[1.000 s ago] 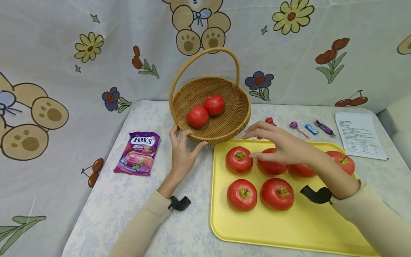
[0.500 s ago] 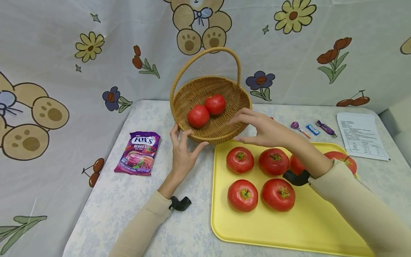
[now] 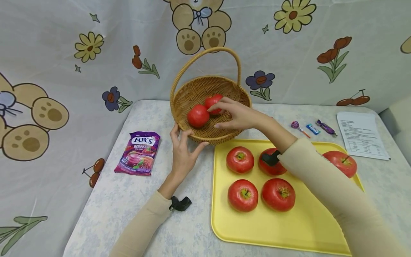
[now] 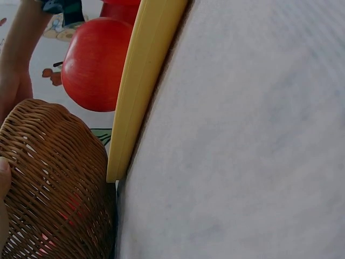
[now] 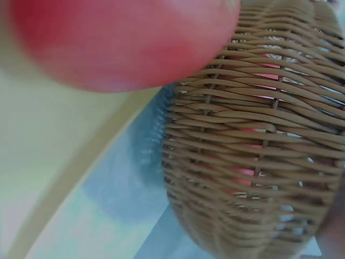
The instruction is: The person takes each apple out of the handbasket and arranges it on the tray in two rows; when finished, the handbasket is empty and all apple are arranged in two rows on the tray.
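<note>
A tilted wicker basket (image 3: pixel 229 125) with a tall arched handle shows two red apples inside, a front apple (image 3: pixel 197 117) and a back apple (image 3: pixel 212 101). My left hand (image 3: pixel 183 155) holds the basket's front left rim, fingers up at the edge and thumb along the outside. Over the basket's opening reaches my right hand (image 3: pixel 237 113), bent fingers overlapping the back apple and thumb spread apart from them. In the right wrist view the woven side (image 5: pixel 232 156) hides most of the basket's contents.
A yellow tray (image 3: pixel 257 228) with several more apples, such as the near-left apple (image 3: pixel 242 195), lies right of the basket. Left stands a purple candy bag (image 3: pixel 138 153). Behind the tray are a lollipop (image 3: pixel 300 128), wrapped candies (image 3: pixel 325 127) and a printed sheet (image 3: pixel 363 135).
My right hand has moved left and away from me, from above the tray's apples into the basket's opening. The left hand and basket have stayed in place.
</note>
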The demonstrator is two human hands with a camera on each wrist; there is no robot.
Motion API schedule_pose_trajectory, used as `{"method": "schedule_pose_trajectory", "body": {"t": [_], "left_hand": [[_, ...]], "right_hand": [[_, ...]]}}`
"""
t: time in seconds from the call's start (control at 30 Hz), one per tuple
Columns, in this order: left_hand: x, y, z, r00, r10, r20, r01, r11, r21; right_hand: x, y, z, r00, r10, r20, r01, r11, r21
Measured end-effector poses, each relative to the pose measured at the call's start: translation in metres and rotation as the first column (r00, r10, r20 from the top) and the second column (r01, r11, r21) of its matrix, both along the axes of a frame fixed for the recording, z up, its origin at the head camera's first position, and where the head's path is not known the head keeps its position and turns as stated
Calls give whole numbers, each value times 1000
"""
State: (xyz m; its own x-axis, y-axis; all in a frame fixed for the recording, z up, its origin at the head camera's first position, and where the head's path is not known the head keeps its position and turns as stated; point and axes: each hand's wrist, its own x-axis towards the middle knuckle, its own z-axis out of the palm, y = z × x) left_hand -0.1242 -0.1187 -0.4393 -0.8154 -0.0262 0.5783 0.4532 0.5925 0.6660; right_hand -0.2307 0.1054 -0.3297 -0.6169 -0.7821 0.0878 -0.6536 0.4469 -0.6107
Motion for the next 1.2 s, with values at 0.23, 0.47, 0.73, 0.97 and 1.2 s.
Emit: {"method": "schedule_pose_trajectory", "body": {"t": [0.23, 0.47, 0.73, 0.97, 1.2], "left_hand": [[-1, -1, -2, 1000, -15, -10, 15, 1000, 0], [-2, -2, -2, 1000, -9, -22, 9, 1000, -9], [-3, -3, -2, 1000, -10, -21, 10, 1000, -5], [-3, -3, -2, 1000, -4, -9, 4, 1000, -15], [-2, -4, -2, 1000, 0, -1, 0, 1000, -11]], "right_hand": [[-25, -27, -8, 999, 25, 35, -29, 995, 94], [-42, -45, -10, 998, -1, 70, -9, 991, 135], [-51, -64, -16, 995, 9, 102, -25, 988, 152], [-53, -74, -26, 995, 20, 98, -40, 978, 205], [-54, -80, -30, 994, -3, 109, -28, 961, 275]]}}
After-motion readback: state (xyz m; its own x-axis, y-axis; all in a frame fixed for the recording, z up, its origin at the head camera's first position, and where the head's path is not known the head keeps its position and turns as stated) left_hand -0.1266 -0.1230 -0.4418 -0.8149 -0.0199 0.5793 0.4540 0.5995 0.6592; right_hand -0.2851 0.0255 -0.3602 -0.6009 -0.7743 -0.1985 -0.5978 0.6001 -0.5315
